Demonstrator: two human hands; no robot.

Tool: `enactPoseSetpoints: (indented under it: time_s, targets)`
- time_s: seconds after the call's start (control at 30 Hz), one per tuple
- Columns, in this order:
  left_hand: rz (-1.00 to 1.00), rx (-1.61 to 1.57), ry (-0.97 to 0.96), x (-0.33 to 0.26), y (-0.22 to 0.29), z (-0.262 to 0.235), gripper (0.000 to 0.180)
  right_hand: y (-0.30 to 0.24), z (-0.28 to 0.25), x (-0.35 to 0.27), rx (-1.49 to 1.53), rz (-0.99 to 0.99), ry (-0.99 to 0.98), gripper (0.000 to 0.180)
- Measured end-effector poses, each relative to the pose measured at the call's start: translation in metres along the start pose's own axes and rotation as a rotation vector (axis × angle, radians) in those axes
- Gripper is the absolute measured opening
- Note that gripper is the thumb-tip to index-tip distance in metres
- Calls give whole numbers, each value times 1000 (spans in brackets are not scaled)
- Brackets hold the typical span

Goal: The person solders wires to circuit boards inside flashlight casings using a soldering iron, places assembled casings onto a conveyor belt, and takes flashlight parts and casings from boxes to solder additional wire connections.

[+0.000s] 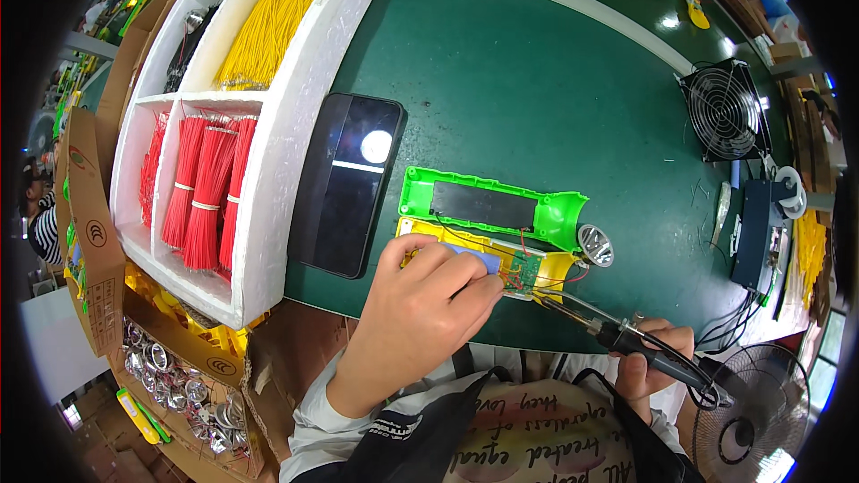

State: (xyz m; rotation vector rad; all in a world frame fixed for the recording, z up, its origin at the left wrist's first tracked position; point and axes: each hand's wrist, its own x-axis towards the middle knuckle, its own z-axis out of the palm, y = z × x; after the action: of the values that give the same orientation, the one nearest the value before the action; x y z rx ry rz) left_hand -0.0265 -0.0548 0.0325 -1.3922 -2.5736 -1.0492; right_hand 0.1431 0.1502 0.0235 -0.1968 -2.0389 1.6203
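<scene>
My left hand (429, 304) is curled over a yellow flashlight shell half (557, 268), fingers closed on its near side. A blue cylindrical battery (483, 259) shows partly under the fingers. Beside the fingertips, a small green circuit board (521, 272) with red and dark wires sits in the shell. My right hand (658, 362) grips a black-handled soldering iron (640, 347); its tip meets or nearly meets the board's right end. Just behind lies a green shell half (559, 215) with a black panel (483, 204). A shiny round reflector (596, 246) rests at the shells' right end.
At left, a white foam box (304, 125) holds bundled red wires (210, 188), yellow wires (268, 36) and black pieces. A black phone (344, 183) lies beside it. A small fan (727, 112) and dark box with a solder spool (790, 192) stand right. Cartons hold reflectors (179, 385).
</scene>
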Motion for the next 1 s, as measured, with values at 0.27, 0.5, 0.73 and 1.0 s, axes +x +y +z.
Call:
enactPoseSetpoints:
  time_s: [0.27,0.5,0.73,1.0]
  targets:
    - [-34,-33,-69,4,1,-4,12,1,2,1,-4,12,-13,34]
    - [-62,-47,-128,9,3,-7,11,3,2,2,-37,5,-23,32]
    - [-73,-42,-182,11,2,-10,9,1,4,4,-37,8,-17,32]
    - [-76,-50,-191,13,2,-11,8,1,5,5,-41,4,-13,33]
